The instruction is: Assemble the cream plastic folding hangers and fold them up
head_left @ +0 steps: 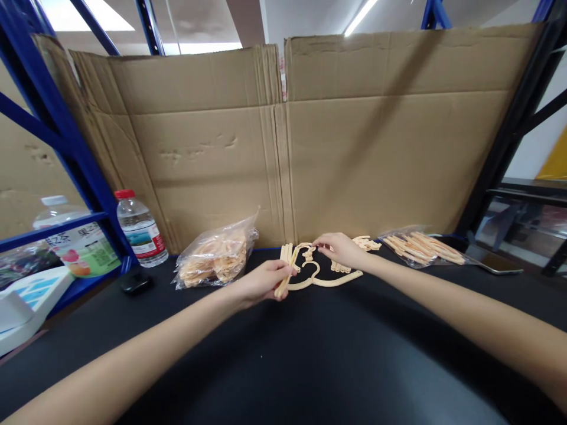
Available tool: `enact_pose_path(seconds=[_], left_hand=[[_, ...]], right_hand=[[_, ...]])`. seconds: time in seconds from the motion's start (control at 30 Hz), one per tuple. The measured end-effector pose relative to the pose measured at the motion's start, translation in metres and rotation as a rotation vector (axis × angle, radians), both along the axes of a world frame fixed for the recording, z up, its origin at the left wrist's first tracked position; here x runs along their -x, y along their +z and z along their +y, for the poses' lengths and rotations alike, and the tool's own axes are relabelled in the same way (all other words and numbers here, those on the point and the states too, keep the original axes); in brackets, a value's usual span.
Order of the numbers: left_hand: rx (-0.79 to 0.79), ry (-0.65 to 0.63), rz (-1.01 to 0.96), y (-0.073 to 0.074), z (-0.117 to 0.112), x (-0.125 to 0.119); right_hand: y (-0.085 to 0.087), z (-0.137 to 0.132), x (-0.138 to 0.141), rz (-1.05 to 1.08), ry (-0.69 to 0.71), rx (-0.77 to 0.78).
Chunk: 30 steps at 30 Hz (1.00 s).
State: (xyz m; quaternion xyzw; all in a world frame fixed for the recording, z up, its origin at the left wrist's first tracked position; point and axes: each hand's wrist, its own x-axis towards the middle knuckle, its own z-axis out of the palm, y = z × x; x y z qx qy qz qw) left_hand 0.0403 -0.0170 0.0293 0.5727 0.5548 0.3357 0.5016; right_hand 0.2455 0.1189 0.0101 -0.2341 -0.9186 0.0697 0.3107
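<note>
My left hand (268, 280) is closed around a slim beige plastic strip (280, 290), which looks like a clothes hanger arm and tilts up toward the back. Just right of it, a beige clothes hanger (336, 281) with a curved hook lies on the black table. Over the loose parts hovers my right hand (339, 248), fingers apart and bent downward, close to a beige hook piece (303, 245). Whether its fingertips touch anything is unclear. Several flat beige strips (286, 252) lie behind my left hand. Small beige pieces (340, 268) lie under my right hand, more (365, 242) behind it.
A clear bag of beige parts (217, 260) sits left, another bag of strips (420, 247) right, beside a phone (500, 264). A water bottle (140, 230) and a small black object (135, 282) are at left. Cardboard (398, 147) walls the back of the black table (310, 366).
</note>
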Motion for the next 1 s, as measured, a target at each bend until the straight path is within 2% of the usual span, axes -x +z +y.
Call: enact_pose_path(seconds=[0.13, 0.23, 0.37, 0.47, 0.73, 0.87, 1.0], left_hand=[[-0.012, 0.007, -0.198, -0.025, -0.023, -0.014], [-0.058, -0.003, -0.298, -0.034, -0.028, -0.018], [-0.110, 0.019, -0.429, -0.035, -0.028, -0.018], [-0.141, 0.040, -0.443, -0.036, -0.027, -0.018], [-0.159, 0.106, -0.446, -0.038, -0.029, -0.021], [-0.136, 0.089, -0.430, -0.038, -0.030, -0.020], [-0.166, 0.076, -0.438, -0.041, -0.028, -0.019]], right_hand=[[0.000, 0.021, 0.012, -0.133, 0.070, 0.098], [-0.001, 0.024, 0.019, -0.183, 0.104, 0.155], [0.001, 0.019, 0.024, -0.198, 0.127, 0.219], [0.001, 0.016, 0.025, -0.156, 0.109, 0.263], [-0.001, 0.023, 0.021, 0.105, 0.044, 0.464], [0.007, 0.004, 0.010, 0.268, 0.080, 0.629], [0.006, -0.035, -0.006, 0.398, 0.102, 0.729]])
